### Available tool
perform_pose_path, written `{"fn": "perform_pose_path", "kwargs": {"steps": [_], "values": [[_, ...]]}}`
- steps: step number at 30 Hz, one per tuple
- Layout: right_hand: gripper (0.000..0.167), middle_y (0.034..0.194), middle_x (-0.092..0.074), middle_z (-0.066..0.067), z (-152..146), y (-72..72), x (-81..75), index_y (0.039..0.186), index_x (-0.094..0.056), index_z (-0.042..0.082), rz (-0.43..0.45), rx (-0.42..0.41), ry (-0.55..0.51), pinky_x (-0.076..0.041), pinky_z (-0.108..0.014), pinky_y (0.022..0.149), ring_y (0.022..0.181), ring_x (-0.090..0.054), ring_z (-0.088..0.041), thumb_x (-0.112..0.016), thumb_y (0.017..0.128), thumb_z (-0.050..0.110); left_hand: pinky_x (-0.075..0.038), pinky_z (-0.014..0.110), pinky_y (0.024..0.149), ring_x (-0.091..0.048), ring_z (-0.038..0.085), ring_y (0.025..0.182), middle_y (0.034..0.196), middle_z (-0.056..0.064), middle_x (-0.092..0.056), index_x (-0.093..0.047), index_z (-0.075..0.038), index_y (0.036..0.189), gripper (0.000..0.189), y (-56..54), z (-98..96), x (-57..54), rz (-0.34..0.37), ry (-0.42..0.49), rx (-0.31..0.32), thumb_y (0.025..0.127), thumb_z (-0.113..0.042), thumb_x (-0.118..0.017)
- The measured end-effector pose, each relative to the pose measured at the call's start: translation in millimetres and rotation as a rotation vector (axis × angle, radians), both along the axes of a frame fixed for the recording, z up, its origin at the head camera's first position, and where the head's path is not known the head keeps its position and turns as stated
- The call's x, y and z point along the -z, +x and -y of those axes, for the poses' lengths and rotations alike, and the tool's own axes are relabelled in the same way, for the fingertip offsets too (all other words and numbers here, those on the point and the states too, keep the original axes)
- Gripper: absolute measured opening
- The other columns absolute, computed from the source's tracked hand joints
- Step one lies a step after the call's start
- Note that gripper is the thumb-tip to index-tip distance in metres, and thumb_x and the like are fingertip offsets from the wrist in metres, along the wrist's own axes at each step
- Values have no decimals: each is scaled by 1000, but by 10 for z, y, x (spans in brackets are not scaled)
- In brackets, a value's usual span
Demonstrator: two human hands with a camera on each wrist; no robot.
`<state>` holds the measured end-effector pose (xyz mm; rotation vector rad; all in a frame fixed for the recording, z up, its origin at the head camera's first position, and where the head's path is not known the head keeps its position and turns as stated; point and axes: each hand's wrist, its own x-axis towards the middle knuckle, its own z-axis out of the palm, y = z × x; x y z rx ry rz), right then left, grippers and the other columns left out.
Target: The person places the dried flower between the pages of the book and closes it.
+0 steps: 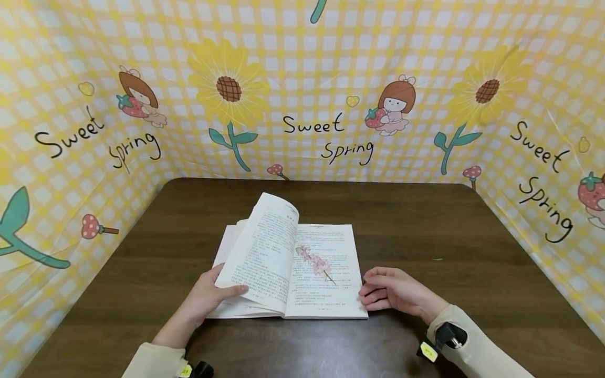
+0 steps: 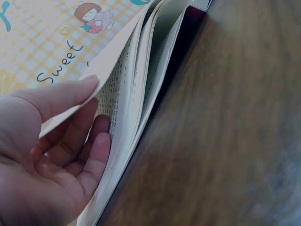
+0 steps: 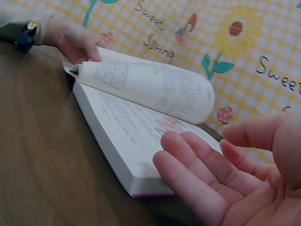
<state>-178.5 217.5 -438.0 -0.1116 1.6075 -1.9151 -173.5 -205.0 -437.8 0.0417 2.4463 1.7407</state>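
Note:
An open book (image 1: 326, 307) lies on the table with printed text on its pages. On its right-hand page rests a sprig of pink blossom (image 1: 315, 262). My left hand (image 1: 205, 294) grips a lifted page (image 1: 264, 252) near its lower outer corner, thumb on top and fingers underneath; the left wrist view shows more pages (image 2: 136, 89) fanned below it. The page bows upward toward the spine. At the book's right edge is my right hand (image 1: 392, 291), with loosely bent fingers and nothing in its grasp. In the right wrist view its fingertips overlap the book's corner.
The dark brown wooden table (image 1: 425, 231) stretches around the book. A yellow checked cloth (image 1: 302, 63) with flowers and cartoon figures stands as walls at the back and both sides. A small pale fleck (image 1: 437, 259) lies on the table at the right.

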Motion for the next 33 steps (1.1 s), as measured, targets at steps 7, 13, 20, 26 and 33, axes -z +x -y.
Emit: {"fn": "perform_pose_path", "kwargs": {"steps": [7,13,20,26,33], "values": [[12,94,-70,-8,-221,55,-4,105,-55,9,-23,2,-65,-58,-40,81,84,-71,-21,-43,104,8,-44,29,75,-57,19,85,100,9,-66,-53,3,125,65,-3,-2,-15,-58,-155,-31,73,-12,-89],[23,102,-71,-9,-369,74,-10,106,-60,11,-39,-37,-125,-55,-41,88,95,-70,-23,-37,107,11,-39,44,86,-49,36,103,112,20,-59,-58,4,117,61,20,9,-49,-86,-332,-27,72,-22,-90],[24,108,-70,-10,-481,117,-4,111,-58,10,-27,-70,-142,-53,-41,92,100,-69,-24,-34,109,14,-10,74,102,-9,58,140,150,41,-22,-51,7,114,66,33,19,-85,-65,-467,20,75,-32,-87],[26,112,-69,-11,-527,145,9,115,-56,10,-36,-108,-194,-52,-41,94,102,-68,-25,-30,110,13,-5,72,108,-1,59,142,150,47,-12,-48,7,118,67,42,18,-121,-50,-428,51,78,-32,-85],[31,113,-68,-11,-558,145,40,117,-55,10,-35,-134,-251,-51,-42,96,103,-68,-25,-25,110,12,-9,71,107,-7,56,141,152,36,-23,-48,4,118,67,57,17,-128,-36,-392,27,76,-31,-86]]}}
